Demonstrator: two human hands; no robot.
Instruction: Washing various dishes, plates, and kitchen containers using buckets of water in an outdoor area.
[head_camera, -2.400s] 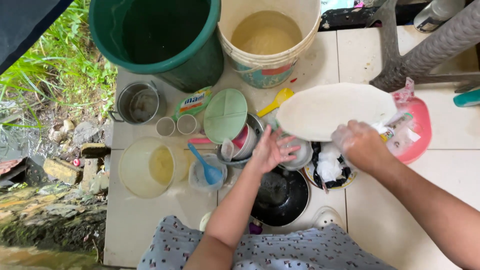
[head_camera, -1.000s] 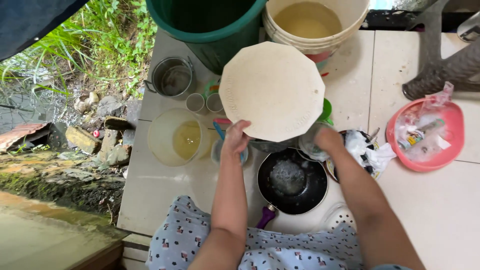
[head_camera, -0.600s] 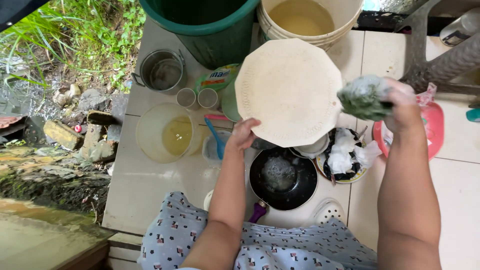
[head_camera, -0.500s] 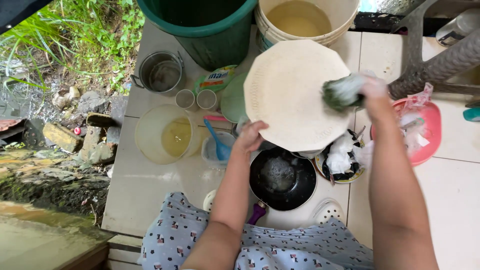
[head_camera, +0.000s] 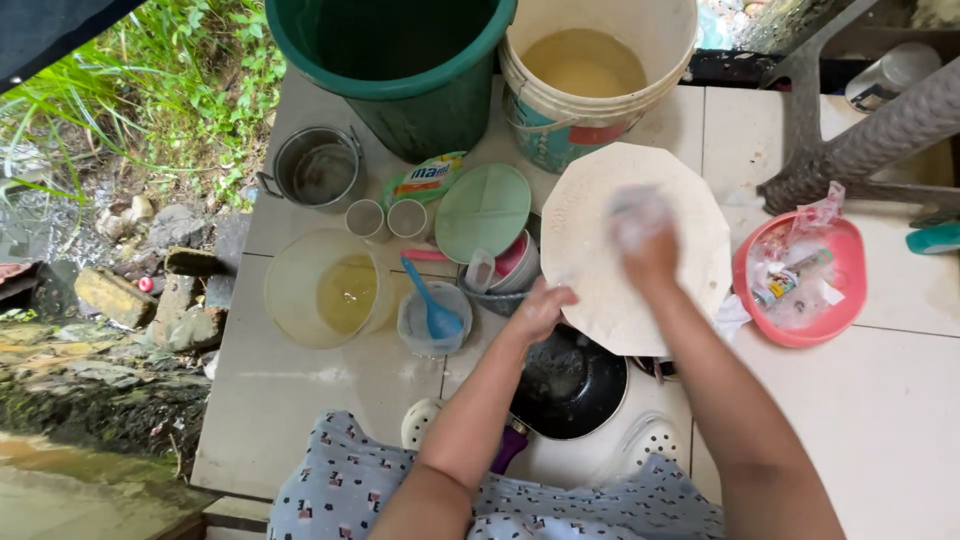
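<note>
A wide plate (head_camera: 600, 290), likely stiff and slippery when wet, is gripped at its seven o'clock rim by the left hand (head_camera: 540, 308); the right hand (head_camera: 645, 248), blurred, is closed on a sponge (head_camera: 636, 212).

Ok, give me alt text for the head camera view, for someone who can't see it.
A person's left hand steadies a large cream many-sided plate while the right hand, blurred, presses on its face. Below sits a black pan; a green bucket, white bucket and pink basin stand on the tiled floor.
</note>
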